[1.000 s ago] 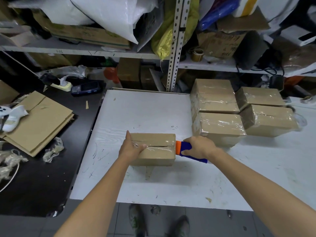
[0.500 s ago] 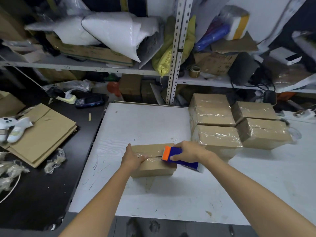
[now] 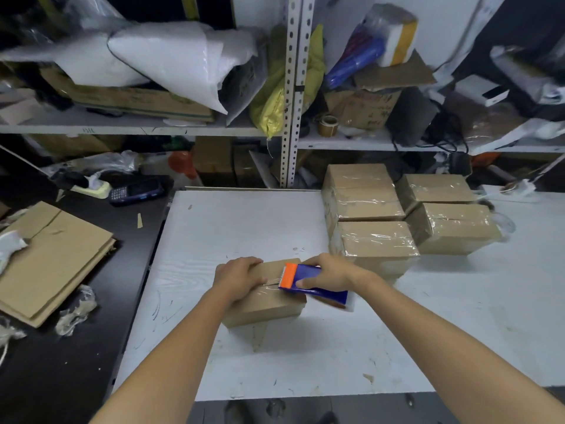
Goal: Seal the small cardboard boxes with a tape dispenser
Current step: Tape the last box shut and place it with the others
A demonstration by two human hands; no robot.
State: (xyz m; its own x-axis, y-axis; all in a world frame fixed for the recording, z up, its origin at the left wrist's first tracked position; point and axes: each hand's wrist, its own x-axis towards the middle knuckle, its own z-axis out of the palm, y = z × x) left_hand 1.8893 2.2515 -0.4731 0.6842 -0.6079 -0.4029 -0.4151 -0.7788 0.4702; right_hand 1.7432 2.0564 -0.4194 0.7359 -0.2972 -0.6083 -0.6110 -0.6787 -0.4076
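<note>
Inventory of white counter [image 3: 244,228], scuffed and pen-marked. Item one, small cardboard box [image 3: 269,304]: lay near the front middle of that counter, with a strip of clear tape [image 3: 270,289] wrinkled along its top seam. Item two, left hand [image 3: 237,278]: rested on the left end of the box top, fingers curled over the far edge, gripping it. Item three, right hand [image 3: 328,272]: clamped round the tape dispenser [image 3: 305,272], thumb on the near side, fingers over the far side. Dispenser itself, blue with an orange front end: sat on the right half of the box top, orange end toward the left hand and just beside it, tail overhanging the box's right edge. Hands apart, separated only by the short taped stretch. Item four, taped boxes [image 3: 377,243], several, wrapped in glossy film: stood packed together at the back right of the counter, well apart from the box in work. Item five, dark counter [image 3: 76,362] to the left: carried flattened cardboard [image 3: 58,255], crumpled plastic scraps [image 3: 76,310] and a dark handheld keypad device [image 3: 134,191]. Item six, metal shelf [image 3: 153,128] behind: held white bags [image 3: 171,59], a yellow bag [image 3: 272,108], worn cartons and a brown tape roll [image 3: 327,125].
</note>
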